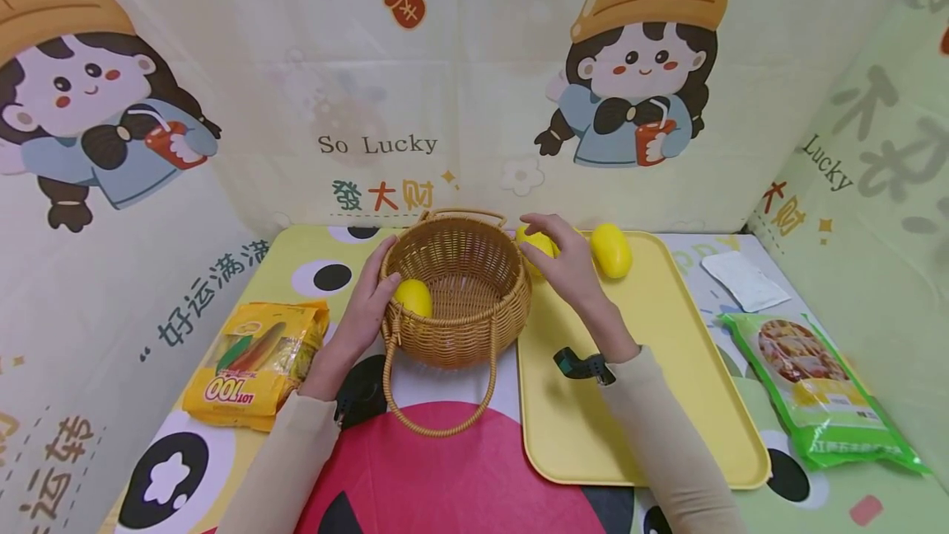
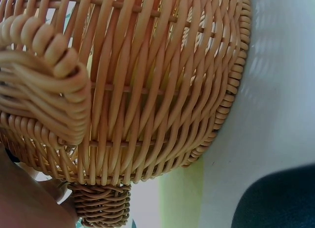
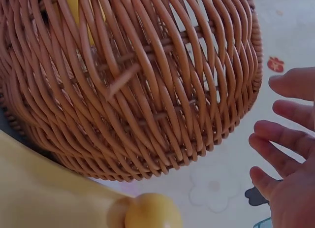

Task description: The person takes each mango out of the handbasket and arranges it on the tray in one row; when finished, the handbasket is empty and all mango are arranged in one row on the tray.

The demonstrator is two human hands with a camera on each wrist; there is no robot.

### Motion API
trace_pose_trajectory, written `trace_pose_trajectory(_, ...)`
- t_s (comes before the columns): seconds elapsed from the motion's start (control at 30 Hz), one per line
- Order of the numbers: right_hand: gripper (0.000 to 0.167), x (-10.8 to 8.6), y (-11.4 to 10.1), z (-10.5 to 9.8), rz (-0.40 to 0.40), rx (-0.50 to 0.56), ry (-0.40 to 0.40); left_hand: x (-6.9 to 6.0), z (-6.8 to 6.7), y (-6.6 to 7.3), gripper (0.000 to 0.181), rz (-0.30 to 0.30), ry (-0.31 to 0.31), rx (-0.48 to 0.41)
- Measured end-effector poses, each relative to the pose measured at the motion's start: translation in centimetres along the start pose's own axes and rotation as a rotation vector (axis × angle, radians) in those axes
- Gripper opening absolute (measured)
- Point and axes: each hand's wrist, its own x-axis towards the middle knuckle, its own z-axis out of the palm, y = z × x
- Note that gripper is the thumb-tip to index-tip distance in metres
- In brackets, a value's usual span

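Observation:
A brown wicker basket (image 1: 452, 344) stands with its opening up, one handle hanging down its front and another at the back. One yellow lemon (image 1: 413, 297) lies inside, by the left wall. My left hand (image 1: 359, 311) grips the basket's left rim, thumb over the edge; its fingers are mostly hidden in the left wrist view. Two more lemons show on the yellow tray (image 1: 667, 402): one (image 1: 535, 242) beside the basket and another (image 1: 611, 250) at the back edge. My right hand (image 1: 567, 266) hovers over the nearer lemon, fingers spread and holding nothing (image 3: 290, 139).
A yellow-orange snack bag (image 1: 252, 365) lies at the left. To the tray's right are a white packet (image 1: 745, 280) and a green food bag (image 1: 819, 390). Printed cloth walls (image 1: 489, 89) rise close behind the basket and on both sides.

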Motion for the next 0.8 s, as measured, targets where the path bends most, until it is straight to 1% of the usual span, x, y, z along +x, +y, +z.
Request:
trace_pose_trajectory(0.07, 0.038, -0.1, -0.1, 0.3, -0.022, -0.020, -0.007, -0.1, 0.0, 0.0, 0.060, -0.001, 0.000, -0.003)
trace_pose_trajectory(0.17, 0.038, -0.2, -0.3, 0.6, -0.056, -0.020, -0.028, -0.1, 0.0, 0.1, 0.060, -0.003, 0.000, -0.003)
trace_pose_trajectory(0.33, 0.040, -0.3, -0.8, 1.3, -0.107, -0.028, -0.103, -0.1, 0.0, 0.1, 0.060, 0.004, 0.003, -0.007)
trace_pose_trajectory(0.47, 0.041, -0.4, -1.2, 1.8, -0.147, -0.057, -0.150, -0.1, -0.1, 0.1, 0.060, 0.008, 0.003, -0.008)
trace_pose_trajectory(0.63, 0.040, -0.7, -1.8, 2.4, -0.186, -0.094, -0.165, -0.1, -0.1, 0.1, 0.060, 0.001, 0.001, -0.005)
trace_pose_trajectory(0.8, 0.040, -0.8, -2.4, 3.0, -0.239, -0.080, -0.185, -0.1, 0.0, 0.2, 0.060, 0.000, 0.002, -0.005)
